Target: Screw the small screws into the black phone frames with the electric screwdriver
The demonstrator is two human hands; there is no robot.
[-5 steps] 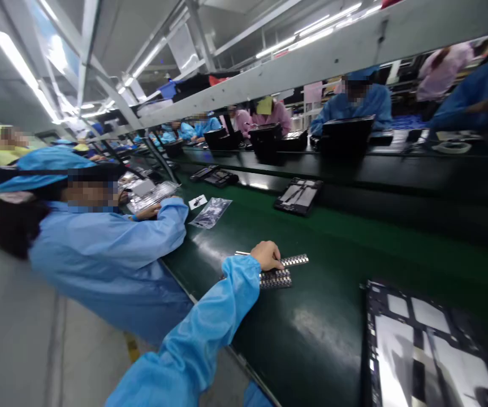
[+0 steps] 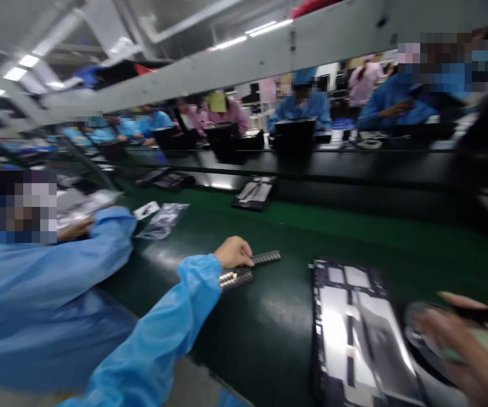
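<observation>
1. Co-worker in a blue gown, one (the head now cut by the left edge, where it sat wholly in view a moment before). Their hand rests on clear packaging, one lot.
2. White card, one, and clear bag, one, lying just apart on the dark counter; both sit nearer the left edge than before.
3. Left hand, blue sleeve attached. Its fingers lie pressed together over the near end of the upper studded strip, touching it. Lower studded strip just beside it, under the wrist. Strips: two, both on the counter.
4. Black-edged panel frame, one, lying flat; more of it shows than before.
5. Right hand, new to the view at the lower right. Its fingers are blurred and parted around a dark rounded object, one; whether they grip it, cannot tell.
6. Co-workers beyond the counter: several, in blue and pink gowns.
</observation>
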